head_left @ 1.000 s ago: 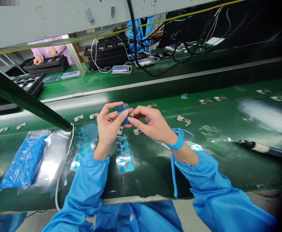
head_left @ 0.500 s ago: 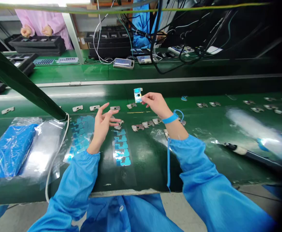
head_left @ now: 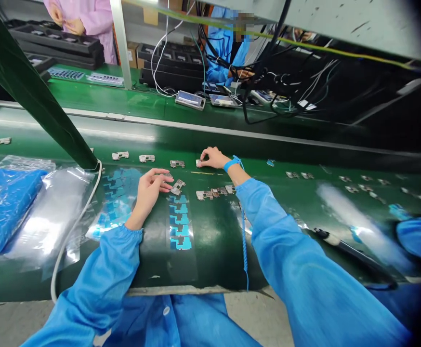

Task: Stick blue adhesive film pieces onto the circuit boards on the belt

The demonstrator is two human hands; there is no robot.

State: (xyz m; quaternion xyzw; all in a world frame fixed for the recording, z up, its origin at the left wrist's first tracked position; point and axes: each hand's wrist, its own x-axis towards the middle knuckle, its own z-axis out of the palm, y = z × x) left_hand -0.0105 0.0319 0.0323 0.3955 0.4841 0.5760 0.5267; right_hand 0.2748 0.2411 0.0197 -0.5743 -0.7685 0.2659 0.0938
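My right hand [head_left: 215, 158] reaches to the back row on the green bench, thumb and fingers pinched on a small silver metal plate [head_left: 199, 163]. A blue wrist strap [head_left: 231, 164] with a coiled cord circles that wrist. My left hand [head_left: 150, 190] hovers low over the bench, fingers stretched apart. Its fingertips are by a tilted metal plate [head_left: 177, 187], and another plate lies partly hidden beneath them. Below is a clear sheet of blue film pieces [head_left: 180, 221]. Several similar plates [head_left: 217, 192] lie in a row between my forearms.
At left lie a bagged blue pack [head_left: 10, 207], clear plastic bags [head_left: 51, 217] and a second blue film sheet [head_left: 118, 197], beside a slanted green post [head_left: 47, 106] and white cable [head_left: 76, 226]. A black-handled tool [head_left: 351, 248] lies right. Two people work across the bench.
My right hand has come down from holding up a blue-faced piece to the back row; that piece no longer shows. My left fingers have drawn closer together. The view has tilted.
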